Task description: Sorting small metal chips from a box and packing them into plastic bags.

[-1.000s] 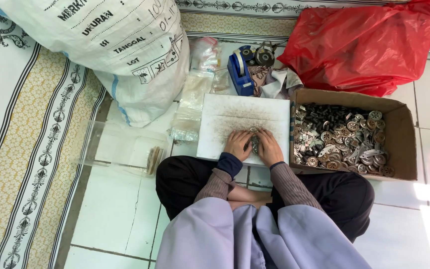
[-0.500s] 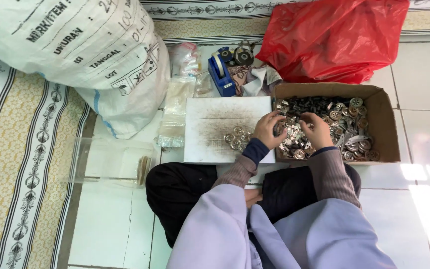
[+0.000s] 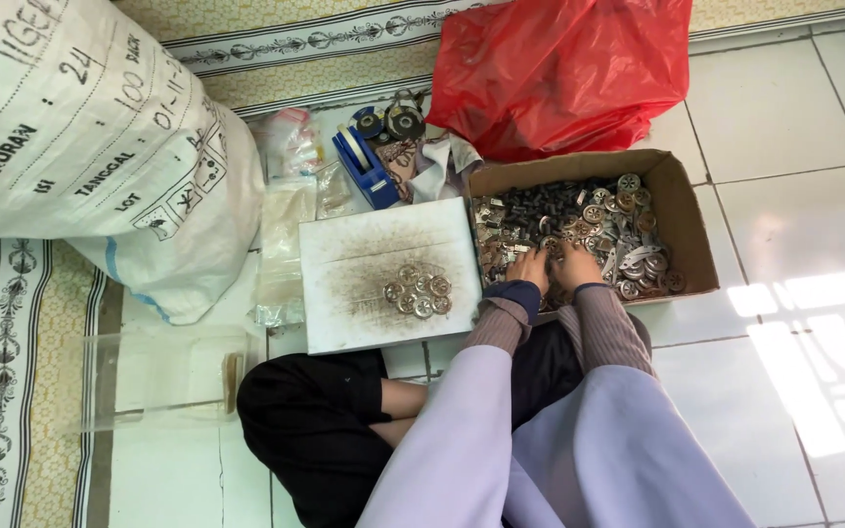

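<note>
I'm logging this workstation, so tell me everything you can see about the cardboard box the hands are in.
The cardboard box is brown, shallow and rectangular, open at the top, its flaps out of sight. It sits flat on the white tiled floor, beside the white board and just below the red plastic bag. It holds a heap of small round metal parts. The left hand and right hand both reach into its near side, among the parts.

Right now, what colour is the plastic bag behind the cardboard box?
Red. The plastic bag shows best in the head view, crumpled behind the cardboard box.
</note>
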